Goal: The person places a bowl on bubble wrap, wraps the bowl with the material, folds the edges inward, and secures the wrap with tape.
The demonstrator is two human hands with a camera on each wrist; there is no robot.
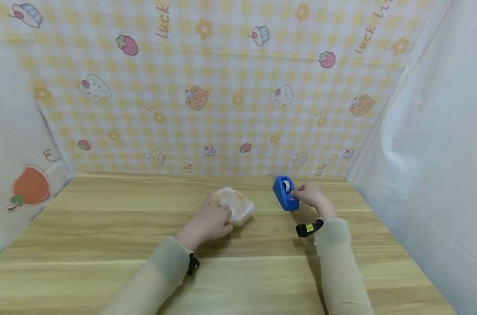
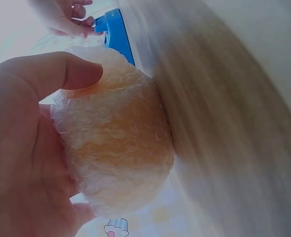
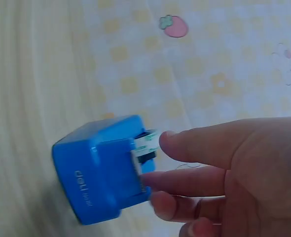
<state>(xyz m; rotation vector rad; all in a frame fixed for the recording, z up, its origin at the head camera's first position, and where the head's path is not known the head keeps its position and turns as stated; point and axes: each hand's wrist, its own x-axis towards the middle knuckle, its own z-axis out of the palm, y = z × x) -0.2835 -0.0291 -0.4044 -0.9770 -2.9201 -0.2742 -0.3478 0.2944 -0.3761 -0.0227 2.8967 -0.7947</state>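
Observation:
A bundle in clear bubble wrap (image 1: 238,208), pale orange showing through, rests on the table. My left hand (image 1: 211,221) holds it, thumb on one side and the other fingers partly hidden behind it in the left wrist view. To its right stands a blue tape dispenser (image 1: 284,194) with a small roll of tape (image 1: 287,186). At the dispenser's front end is my right hand (image 1: 312,197). The right wrist view shows its thumb beside the tape's end (image 3: 146,143) and fingers at the cutter edge, with a gap between thumb and fingers.
The wooden table (image 1: 116,245) runs back to a yellow checked cloth (image 1: 222,127) with cartoon prints. White cloth (image 1: 431,144) hangs along the right side, and another printed sheet (image 1: 10,144) on the left. A dark camera (image 1: 309,228) sits on the right wrist.

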